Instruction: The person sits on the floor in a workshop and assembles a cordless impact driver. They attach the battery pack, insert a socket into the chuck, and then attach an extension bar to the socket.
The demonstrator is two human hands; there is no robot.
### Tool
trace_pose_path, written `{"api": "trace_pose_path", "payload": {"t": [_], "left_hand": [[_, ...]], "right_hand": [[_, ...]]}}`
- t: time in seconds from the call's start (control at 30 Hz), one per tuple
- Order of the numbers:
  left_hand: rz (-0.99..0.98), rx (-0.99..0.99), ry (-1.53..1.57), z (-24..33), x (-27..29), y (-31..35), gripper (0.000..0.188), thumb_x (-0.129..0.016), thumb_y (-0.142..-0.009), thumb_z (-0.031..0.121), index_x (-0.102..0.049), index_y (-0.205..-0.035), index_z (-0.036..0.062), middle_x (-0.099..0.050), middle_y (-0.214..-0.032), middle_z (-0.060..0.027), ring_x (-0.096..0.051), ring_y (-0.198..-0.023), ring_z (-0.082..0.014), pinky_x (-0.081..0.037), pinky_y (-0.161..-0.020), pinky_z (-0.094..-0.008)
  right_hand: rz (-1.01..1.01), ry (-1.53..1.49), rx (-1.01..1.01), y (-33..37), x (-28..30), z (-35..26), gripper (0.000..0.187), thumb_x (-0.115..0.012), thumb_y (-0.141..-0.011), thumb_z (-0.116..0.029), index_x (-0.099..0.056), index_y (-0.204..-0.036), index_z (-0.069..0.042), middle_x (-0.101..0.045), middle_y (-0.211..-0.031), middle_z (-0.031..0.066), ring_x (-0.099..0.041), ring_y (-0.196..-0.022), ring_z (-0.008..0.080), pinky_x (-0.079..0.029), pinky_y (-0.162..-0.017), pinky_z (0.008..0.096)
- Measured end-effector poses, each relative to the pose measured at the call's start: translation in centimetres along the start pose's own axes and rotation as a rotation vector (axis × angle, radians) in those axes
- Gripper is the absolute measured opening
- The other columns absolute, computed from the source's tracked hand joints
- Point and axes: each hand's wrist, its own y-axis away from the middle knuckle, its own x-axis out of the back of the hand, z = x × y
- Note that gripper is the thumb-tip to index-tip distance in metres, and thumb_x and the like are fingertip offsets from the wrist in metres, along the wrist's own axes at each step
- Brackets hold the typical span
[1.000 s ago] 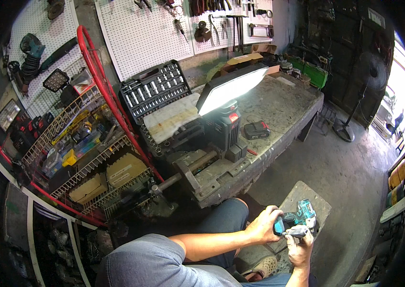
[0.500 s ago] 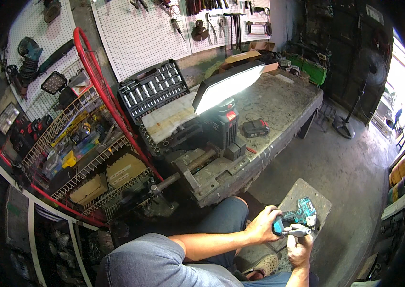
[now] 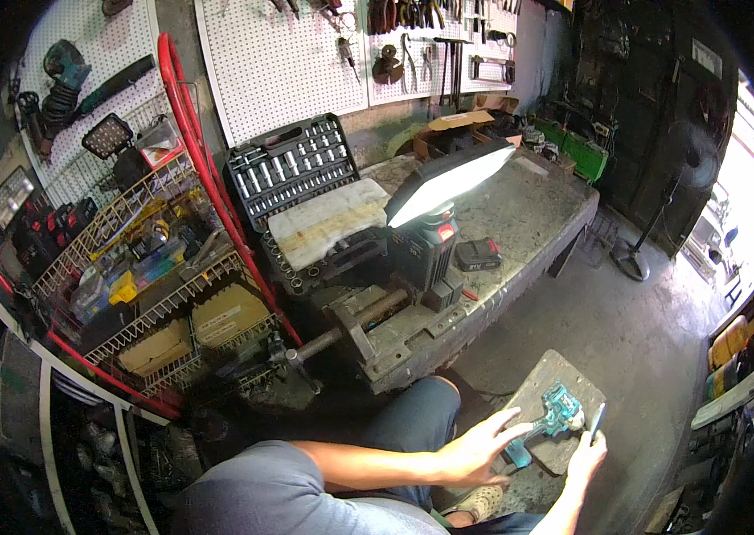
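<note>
A teal and black cordless power tool [image 3: 561,407] lies on its side on a worn board [image 3: 548,367] in front of my knees, its teal base end [image 3: 517,454] toward me. My left hand [image 3: 477,452] is open beside that base and handle, fingers stretched out; whether the fingertips touch it I cannot tell. To the right of the tool, my right hand [image 3: 583,461] is closed around a slim grey tool [image 3: 598,419] that points up and away; its exact kind is too small to make out.
Left of me stands a workbench [image 3: 520,251] with a vise [image 3: 368,325], a bright work light [image 3: 453,183], a battery pack [image 3: 479,254] and an open socket set [image 3: 292,169]. A red-framed wire rack [image 3: 141,303] is farther left. A standing fan [image 3: 662,214] is at the far right.
My left hand has loosened from the power tool's base and spread its fingers. My right hand has moved right, away from the base, with the slim grey tool now tilted upright. The view has shifted slightly.
</note>
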Motion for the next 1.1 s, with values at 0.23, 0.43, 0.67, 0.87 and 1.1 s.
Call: {"api": "trace_pose_path", "payload": {"t": [0.23,0.43,0.67,0.87,1.1], "left_hand": [[0.551,-0.349,-0.338,-3.3,24.0,4.3,0.042,-0.08,-0.092,0.017,-0.07,-0.131,0.0065,-0.074,-0.129,-0.0167,-0.072,-0.122,-0.0387,-0.057,-0.109,-0.0474],[0.667,0.515,-0.915,-16.0,38.9,5.3,0.066,-0.087,-0.089,0.026,-0.064,-0.147,0.0049,-0.069,-0.142,-0.0212,-0.064,-0.135,-0.0422,-0.048,-0.12,-0.0501],[0.428,0.812,-0.823,-23.9,41.1,6.9,0.047,-0.077,-0.1,0.036,-0.071,-0.135,0.0056,-0.075,-0.132,-0.0212,-0.068,-0.13,-0.0418,-0.054,-0.111,-0.052],[0.677,0.771,-1.044,-21.2,45.2,5.4,0.027,-0.06,-0.11,0.027,-0.074,-0.113,0.0045,-0.079,-0.102,-0.0236,-0.078,-0.094,-0.0455,-0.062,-0.085,-0.0575],[1.347,0.206,-1.109,-12.6,54.2,4.9,0.025,-0.063,-0.11,0.025,-0.076,-0.116,0.0046,-0.078,-0.097,-0.0241,-0.075,-0.089,-0.0483,-0.059,-0.079,-0.0565]], "right_hand": [[0.1,0.043,-0.024,-0.6,-1.5,2.9,0.042,-0.066,-0.105,-0.02,-0.069,-0.132,0.013,-0.076,-0.122,0.0317,-0.073,-0.113,0.0461,-0.054,-0.102,0.049],[0.012,0.214,-0.028,1.0,-0.9,0.9,0.04,-0.064,-0.103,-0.01,-0.066,-0.137,0.011,-0.076,-0.122,0.0325,-0.072,-0.115,0.0482,-0.054,-0.102,0.0507],[0.081,0.286,0.057,2.4,-1.6,1.6,0.046,-0.063,-0.102,-0.004,-0.061,-0.145,0.01,-0.07,-0.135,0.033,-0.069,-0.122,0.0479,-0.053,-0.107,0.0514],[0.089,0.339,0.064,2.0,-1.9,2.6,0.048,-0.062,-0.103,-0.005,-0.058,-0.15,0.008,-0.069,-0.138,0.0321,-0.069,-0.124,0.0464,-0.052,-0.109,0.0512],[0.198,0.409,0.09,3.0,-2.6,2.9,0.047,-0.057,-0.107,-0.009,-0.057,-0.152,0.005,-0.067,-0.141,0.0319,-0.066,-0.127,0.0484,-0.05,-0.11,0.052]]}}
